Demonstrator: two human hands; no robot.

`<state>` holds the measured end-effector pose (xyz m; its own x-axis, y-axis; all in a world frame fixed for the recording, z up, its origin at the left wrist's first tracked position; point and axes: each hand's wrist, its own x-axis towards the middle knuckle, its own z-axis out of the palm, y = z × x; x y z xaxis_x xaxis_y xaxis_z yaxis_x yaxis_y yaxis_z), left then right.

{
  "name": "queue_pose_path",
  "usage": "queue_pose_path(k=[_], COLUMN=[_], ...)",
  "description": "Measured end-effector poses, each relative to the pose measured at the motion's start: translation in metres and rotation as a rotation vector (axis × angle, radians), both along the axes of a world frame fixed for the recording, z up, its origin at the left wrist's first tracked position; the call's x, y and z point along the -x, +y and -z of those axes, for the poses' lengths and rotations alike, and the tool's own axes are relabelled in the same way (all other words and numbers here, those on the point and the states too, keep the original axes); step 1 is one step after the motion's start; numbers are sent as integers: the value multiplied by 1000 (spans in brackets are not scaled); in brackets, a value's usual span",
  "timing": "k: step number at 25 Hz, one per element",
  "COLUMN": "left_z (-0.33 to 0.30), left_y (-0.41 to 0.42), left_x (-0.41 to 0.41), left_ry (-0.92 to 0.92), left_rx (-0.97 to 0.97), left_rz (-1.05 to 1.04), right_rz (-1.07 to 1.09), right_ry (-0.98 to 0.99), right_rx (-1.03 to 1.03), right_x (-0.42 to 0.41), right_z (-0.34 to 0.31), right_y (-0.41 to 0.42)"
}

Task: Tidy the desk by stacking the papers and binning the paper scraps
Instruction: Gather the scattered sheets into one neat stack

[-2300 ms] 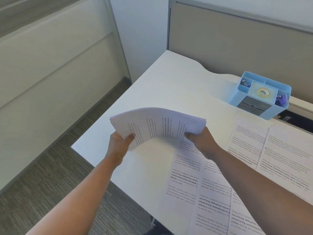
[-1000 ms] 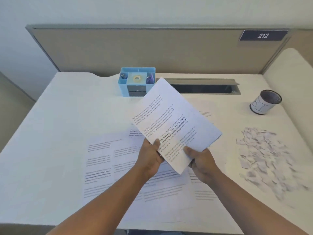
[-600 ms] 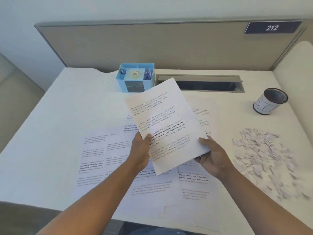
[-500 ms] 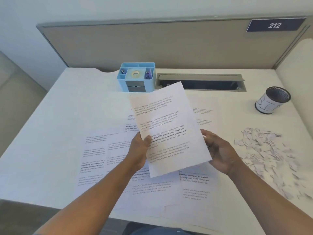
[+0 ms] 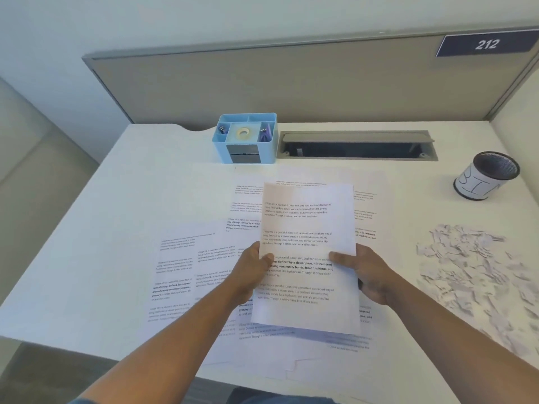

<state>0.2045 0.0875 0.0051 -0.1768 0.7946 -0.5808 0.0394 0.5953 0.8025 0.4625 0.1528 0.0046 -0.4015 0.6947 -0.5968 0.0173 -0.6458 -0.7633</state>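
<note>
While the left hand [image 5: 248, 272] and right hand [image 5: 369, 272] grip the gathered stack of papers [image 5: 307, 258] by its side edges above loose sheets [image 5: 180, 269], stacking looks underway; next, probably, squaring it and collecting those beneath.

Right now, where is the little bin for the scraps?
In the head view, the bin stands at the desk's far right, beyond the scrap pile.

White desk [image 5: 116, 199], grey partition [image 5: 262, 83] with 212 plate [image 5: 486, 44], pale wall [image 5: 116, 21].
</note>
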Motion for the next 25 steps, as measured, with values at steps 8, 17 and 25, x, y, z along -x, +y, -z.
queue_pose_path(k=[8, 17, 25], left_z=[0, 17, 24], left_y=[-3, -36, -38], left_x=[5, 37, 24], left_ry=[26, 490, 621], left_rx=[32, 181, 274], left_rz=[23, -145, -98], right_rz=[165, 232, 222], right_ry=[10, -16, -42], right_rx=[39, 25, 65], right_x=[3, 9, -3], right_z=[17, 30, 41], right_y=[5, 25, 28])
